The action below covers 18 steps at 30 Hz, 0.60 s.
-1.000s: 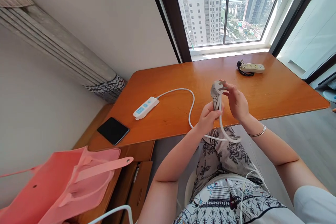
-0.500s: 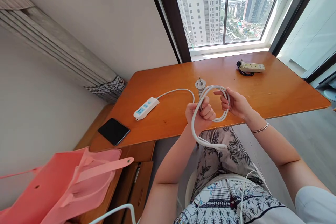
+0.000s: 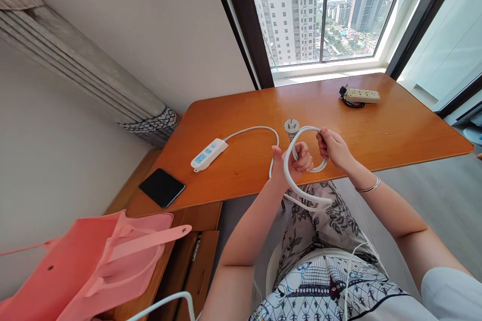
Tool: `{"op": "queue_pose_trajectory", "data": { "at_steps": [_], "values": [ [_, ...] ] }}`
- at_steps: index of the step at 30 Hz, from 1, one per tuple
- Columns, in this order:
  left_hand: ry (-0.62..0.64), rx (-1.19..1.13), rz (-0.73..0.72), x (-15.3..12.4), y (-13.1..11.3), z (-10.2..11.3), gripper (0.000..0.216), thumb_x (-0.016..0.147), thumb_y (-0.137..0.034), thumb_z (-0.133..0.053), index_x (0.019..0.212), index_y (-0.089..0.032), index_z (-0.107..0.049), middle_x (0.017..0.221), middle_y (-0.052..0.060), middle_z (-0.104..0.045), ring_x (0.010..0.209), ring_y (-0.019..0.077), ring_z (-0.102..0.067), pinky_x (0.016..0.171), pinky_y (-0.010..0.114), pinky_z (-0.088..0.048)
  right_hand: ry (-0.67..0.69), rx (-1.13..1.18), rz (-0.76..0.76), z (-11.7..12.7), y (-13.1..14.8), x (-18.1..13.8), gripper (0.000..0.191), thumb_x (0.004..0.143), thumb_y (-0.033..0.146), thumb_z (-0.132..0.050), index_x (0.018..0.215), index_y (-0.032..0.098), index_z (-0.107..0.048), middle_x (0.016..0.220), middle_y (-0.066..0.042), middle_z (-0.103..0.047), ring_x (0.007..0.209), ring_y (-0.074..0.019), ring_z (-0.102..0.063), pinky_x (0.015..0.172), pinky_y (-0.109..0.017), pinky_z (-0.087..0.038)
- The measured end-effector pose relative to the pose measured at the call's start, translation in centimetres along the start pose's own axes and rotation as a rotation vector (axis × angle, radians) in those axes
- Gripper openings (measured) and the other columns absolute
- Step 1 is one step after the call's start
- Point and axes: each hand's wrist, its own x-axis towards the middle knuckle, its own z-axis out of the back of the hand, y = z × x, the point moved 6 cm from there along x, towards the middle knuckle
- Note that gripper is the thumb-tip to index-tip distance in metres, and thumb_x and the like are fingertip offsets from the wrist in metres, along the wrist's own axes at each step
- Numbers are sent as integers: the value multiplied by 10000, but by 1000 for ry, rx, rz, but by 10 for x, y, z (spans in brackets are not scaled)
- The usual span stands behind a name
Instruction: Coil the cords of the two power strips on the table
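My left hand (image 3: 295,164) is closed around the plug end of a white power cord, its thumb lifted. The plug (image 3: 291,126) points up above those fingers with its prongs showing. My right hand (image 3: 334,148) pinches the looped white cord (image 3: 290,170) on its right side. The loops hang between both hands, in front of the table edge and over my lap. From there the cord runs left across the table to a white power strip (image 3: 209,154) with blue sockets.
A black phone (image 3: 162,188) lies at the left of the wooden table (image 3: 241,110). A cream power strip (image 3: 362,96) with a bundled black cord sits at the back right. The pink bag (image 3: 124,256) stands open at lower left. Behind the table is a window.
Both hands have shifted slightly, the left one to the right with the plug. My left thumb has lifted, and my right fingers have closed more tightly on the loops.
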Motion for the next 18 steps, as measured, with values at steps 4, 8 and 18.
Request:
{"op": "queue_pose_trajectory", "data": {
  "at_steps": [4, 8, 18],
  "values": [
    [67, 88, -14, -2, -4, -6, 734, 539, -895, -738, 698, -213, -519, 481, -104, -248, 474, 95, -277, 596, 321, -470, -32, -52, 52, 3, 1, -1, 707, 712, 916, -603, 684, 232, -425, 554, 93, -273, 441, -58, -239, 391, -225, -269],
    [58, 107, 26, -3, -4, -6, 727, 556, -891, -730, 718, -209, -537, 509, -97, -284, 502, 100, -312, 677, 356, -519, -51, -73, 66, 5, 1, -2, 712, 707, 925, -592, 672, 234, -422, 545, 92, -271, 439, -60, -238, 392, -228, -252],
    [16, 127, 106, -10, -3, 3, 514, 553, -481, -896, 834, -200, -570, 583, -87, -447, 580, 102, -477, 861, 390, -530, -39, -53, 13, 9, -6, -2, 694, 709, 902, -617, 701, 235, -427, 547, 98, -259, 450, -60, -231, 397, -219, -220]
  ]
}}
